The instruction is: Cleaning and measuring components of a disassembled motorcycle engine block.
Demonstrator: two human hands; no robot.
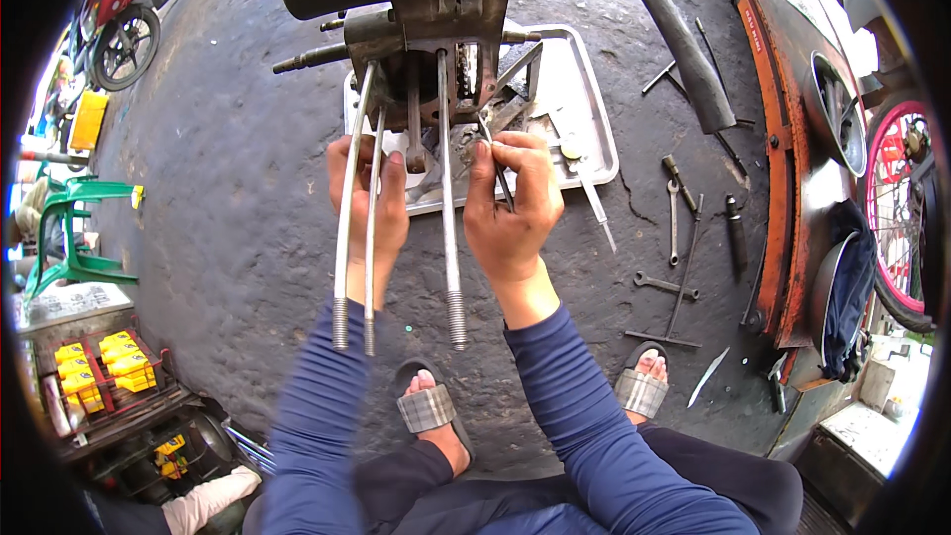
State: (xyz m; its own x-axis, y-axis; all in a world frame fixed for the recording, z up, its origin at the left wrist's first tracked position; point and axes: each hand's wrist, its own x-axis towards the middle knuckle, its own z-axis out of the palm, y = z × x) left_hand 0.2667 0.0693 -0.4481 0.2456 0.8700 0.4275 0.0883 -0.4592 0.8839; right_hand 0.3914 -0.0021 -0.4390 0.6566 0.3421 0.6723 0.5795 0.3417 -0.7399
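A motorcycle engine case (426,25) stands before me, with long threaded studs (448,208) jutting toward me and a connecting rod (415,129) hanging from its opening. My right hand (515,193) pinches a slim dark metal tool (506,188), its upper end against the lower right edge of the case. Behind the left pair of studs, my left hand (388,223) is raised to the case's lower left edge with fingers curled. The studs and the case partly cover those fingers, so what they grip is hidden.
Under the engine lies a metal tray (594,129) with a caliper-like tool (591,193) across its rim. Wrenches (666,285), a T-handle tool (684,277) and a thick dark tube (684,50) lie right. An orange-edged bench (778,159) bounds the right; a green chair (74,238) stands left.
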